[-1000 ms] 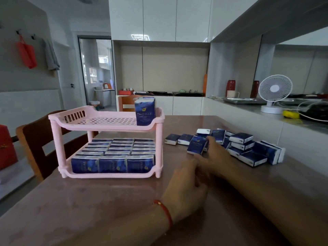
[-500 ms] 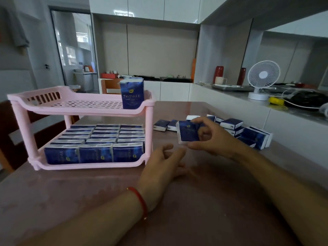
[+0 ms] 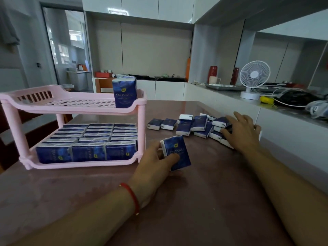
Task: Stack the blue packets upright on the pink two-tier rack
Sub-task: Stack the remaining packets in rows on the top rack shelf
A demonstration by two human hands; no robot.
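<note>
The pink two-tier rack point(image 3: 74, 109) stands on the left of the brown table. Its lower tier is packed with several blue packets point(image 3: 88, 151) set upright. One blue packet point(image 3: 124, 92) stands alone at the right end of the upper tier. My left hand point(image 3: 154, 162) grips a blue packet point(image 3: 177, 152) just right of the rack's front leg, near the table top. A loose pile of blue packets point(image 3: 195, 126) lies farther right. My right hand point(image 3: 243, 132) rests on the pile's right side with fingers spread.
A white ledge runs along the table's right edge, carrying a white desk fan point(image 3: 253, 79), cables and a yellow item point(image 3: 266, 100). A wooden chair point(image 3: 10, 132) stands behind the rack on the left. Bare brown table point(image 3: 204, 201) lies in front of me.
The packet passed from my right hand to my left hand. My right hand moved back to the pile on the right.
</note>
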